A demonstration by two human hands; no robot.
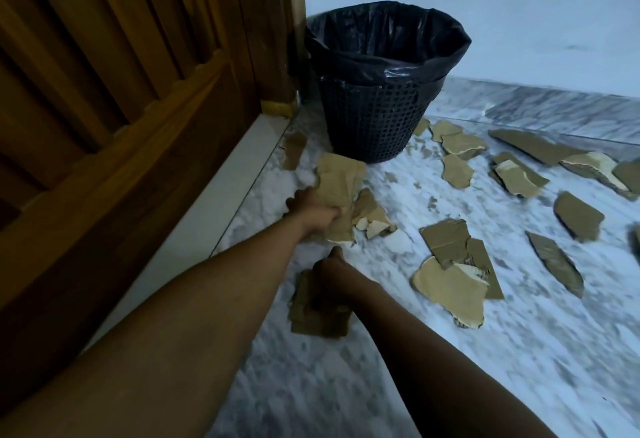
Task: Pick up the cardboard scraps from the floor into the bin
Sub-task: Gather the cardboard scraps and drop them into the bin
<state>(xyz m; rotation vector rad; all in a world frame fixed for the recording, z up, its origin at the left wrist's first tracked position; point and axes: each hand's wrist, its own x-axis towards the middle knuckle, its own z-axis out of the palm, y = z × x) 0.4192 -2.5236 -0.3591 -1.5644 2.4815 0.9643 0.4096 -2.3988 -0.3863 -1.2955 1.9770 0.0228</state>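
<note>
**Both hands on cardboard scraps beside the bin**

The left hand (317,210) is stretched far forward, arm nearly straight, its fingers curled round a bunch of tan cardboard pieces (339,183) held up just short of the bin (375,101), which stands at twelve o'clock from it in the corner by the wooden door (131,91). The right hand (334,273) reaches in lower, at six o'clock from the left, thumb raised; its fingers press down on a dark scrap (318,316) on the floor (415,368), though whether they grip it I cannot tell.

One bin, lined with a black bag (381,42). Roughly a dozen loose scraps (450,285) lie scattered over the marble floor, mostly from one to four o'clock of the hands; one more (293,150) sits at nine o'clock of the bin's foot, near the door sill
</note>
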